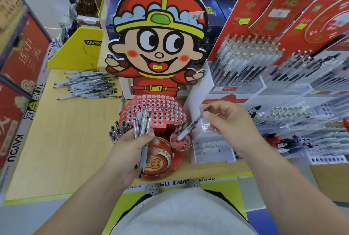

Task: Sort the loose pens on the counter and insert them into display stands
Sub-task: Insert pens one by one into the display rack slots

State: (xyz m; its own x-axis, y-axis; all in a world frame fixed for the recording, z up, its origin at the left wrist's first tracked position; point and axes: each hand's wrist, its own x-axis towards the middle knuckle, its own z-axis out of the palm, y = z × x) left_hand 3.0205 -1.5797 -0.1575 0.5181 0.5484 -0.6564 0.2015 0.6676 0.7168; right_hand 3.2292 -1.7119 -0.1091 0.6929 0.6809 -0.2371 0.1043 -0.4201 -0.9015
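I read this as the insertion step, partway through. My right hand [228, 127] pinches a single clear-barrelled pen [190, 126] between thumb and fingertips near its dark clip end. From that pinch the pen slants down toward my left, and its white end touches or sits just above the small perforated disc [182, 145] at the front of the red display stand [162, 161]; I cannot tell whether it has entered a hole. My left hand [130, 151] is clenched round a bundle of pens [142, 127], held upright just left of the disc, barrels sticking out above and below the fist. As I judge it, the next move calls for lining the white end up with a free hole, bringing the pen nearer upright, and pressing down without knocking the pens standing at the disc's far edge. Counting: one pen in the right-hand pinch. The left-hand bundle holds four, perhaps five. Three or so stand in the disc under the pinch, too blurred to be sure. A packed cluster of dark-capped pens [119, 130] just beyond the left knuckles is past counting, and one stray pen [121, 105] lies beside the stand. A heap of loose pens [88, 85] lies on the counter [66, 140], well beyond the left hand, a dozen or more. The stand's large tier [166, 110], beyond both hands, shows mostly open holes.
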